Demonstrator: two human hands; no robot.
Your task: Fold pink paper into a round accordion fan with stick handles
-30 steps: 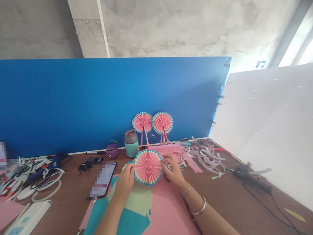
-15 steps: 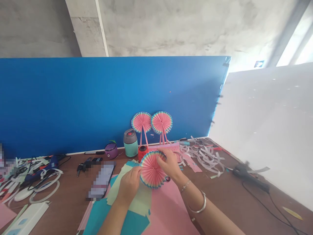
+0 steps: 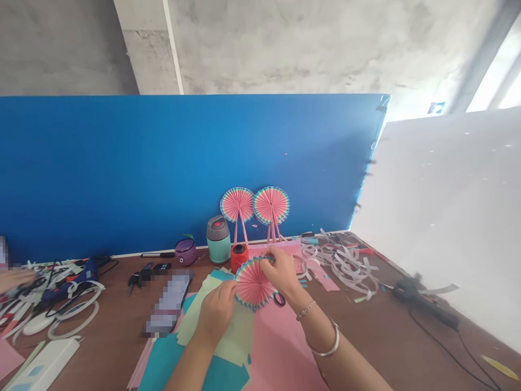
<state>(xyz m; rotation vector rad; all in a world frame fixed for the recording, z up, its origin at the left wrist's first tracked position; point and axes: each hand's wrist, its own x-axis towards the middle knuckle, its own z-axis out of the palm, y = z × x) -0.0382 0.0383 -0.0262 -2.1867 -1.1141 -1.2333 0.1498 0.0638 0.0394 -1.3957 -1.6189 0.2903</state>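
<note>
A round pleated pink paper fan (image 3: 253,283) with a blue-green rim is held above coloured paper sheets (image 3: 228,347). My left hand (image 3: 217,312) pinches its lower left edge with closed fingers. My right hand (image 3: 280,271) grips its upper right edge, fingers curled over the pleats. Two finished pink fans on sticks (image 3: 254,206) lean against the blue board (image 3: 163,168) just behind.
A teal bottle (image 3: 218,239), a red spool (image 3: 239,255), a purple pot (image 3: 186,251) and a phone (image 3: 169,301) lie nearby. Paper strips (image 3: 345,260) and a glue gun (image 3: 423,304) lie right. Cables and tape rings (image 3: 61,298) clutter the left, where another person's hand (image 3: 12,278) shows.
The fan has gone from a full flat circle to partly closed, tilted and smaller. My right hand moved from beside it onto its top edge. Another person's hand appeared at far left.
</note>
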